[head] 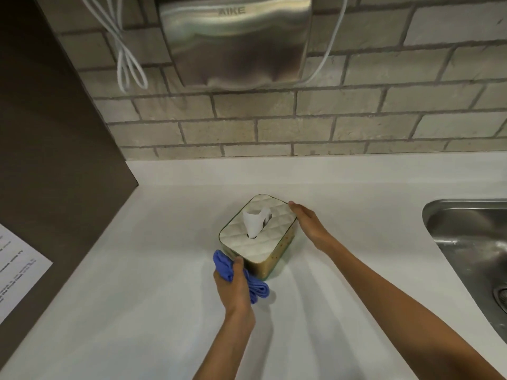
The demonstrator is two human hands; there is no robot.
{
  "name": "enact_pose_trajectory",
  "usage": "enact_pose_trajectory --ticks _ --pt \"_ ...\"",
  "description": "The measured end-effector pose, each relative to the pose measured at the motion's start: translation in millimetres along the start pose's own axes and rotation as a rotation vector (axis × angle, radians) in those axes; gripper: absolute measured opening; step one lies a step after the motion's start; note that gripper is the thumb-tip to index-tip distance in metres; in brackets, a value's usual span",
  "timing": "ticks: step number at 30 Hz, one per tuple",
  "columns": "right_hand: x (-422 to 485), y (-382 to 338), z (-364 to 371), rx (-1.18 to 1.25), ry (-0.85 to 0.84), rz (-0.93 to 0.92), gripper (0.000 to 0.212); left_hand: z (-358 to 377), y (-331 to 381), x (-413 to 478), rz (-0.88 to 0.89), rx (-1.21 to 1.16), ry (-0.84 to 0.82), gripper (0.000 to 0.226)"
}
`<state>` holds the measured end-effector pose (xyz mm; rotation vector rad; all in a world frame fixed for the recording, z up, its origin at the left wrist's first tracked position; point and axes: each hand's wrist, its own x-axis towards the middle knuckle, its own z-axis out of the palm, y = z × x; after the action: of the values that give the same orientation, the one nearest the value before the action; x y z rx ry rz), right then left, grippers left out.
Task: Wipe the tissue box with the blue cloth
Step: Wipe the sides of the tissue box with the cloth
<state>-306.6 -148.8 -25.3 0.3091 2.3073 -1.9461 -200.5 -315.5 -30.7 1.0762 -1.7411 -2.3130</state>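
— Where was the tissue box (pixel 256 234)?
— Mid-counter (pixel 137 242); right hand (pixel 311 224) lay flat against its 3 o'clock side.
— The other grip?
— Left hand (pixel 236 286), closed on the blue cloth (pixel 225 266), pressed it at 7 o'clock.

Only one legible marking: the raised letters "AIKE" on the upper front face of the brushed stainless-steel wall-mounted hand dryer (pixel 234 39), centred near its top edge. A white printed paper sheet (pixel 16 272) on the dark brown side panel at left carries several lines of black text, too small and blurred to read. No readable print noted on the white quilted-top, gold-sided tissue box (pixel 256 237).
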Motion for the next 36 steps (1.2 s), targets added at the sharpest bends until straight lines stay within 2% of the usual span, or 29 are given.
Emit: enact_pose_trajectory --ticks 5,8,15,18,22,26,31,36 --pt "-8 7 -4 0.050 -0.022 0.017 0.025 17 -1 -8 0.023 -0.013 -0.014 0.059" --pt "-18 15 -12 0.048 -0.003 0.005 0.026 18 5 1 0.031 0.021 -0.017 0.067" --pt "-50 34 -23 0.161 0.003 -0.018 0.007 6 27 34 0.060 0.152 -0.148 0.035" --pt "-62 41 -22 0.182 0.000 -0.037 0.016 1 34 43 0.100 0.215 -0.191 0.038" --pt "-73 45 -20 0.148 -0.027 -0.084 0.029 -3 40 51 0.144 0.270 -0.191 0.030" --pt "-77 40 -19 0.125 0.019 -0.108 0.034 -6 55 58 0.151 0.375 -0.166 0.027" --pt "-77 27 -21 0.112 0.071 -0.082 0.041 -7 88 60 0.082 0.547 -0.219 0.024" --pt "-70 17 -22 0.071 -0.008 -0.013 0.041 -1 112 62 -0.033 0.619 -0.320 0.023"
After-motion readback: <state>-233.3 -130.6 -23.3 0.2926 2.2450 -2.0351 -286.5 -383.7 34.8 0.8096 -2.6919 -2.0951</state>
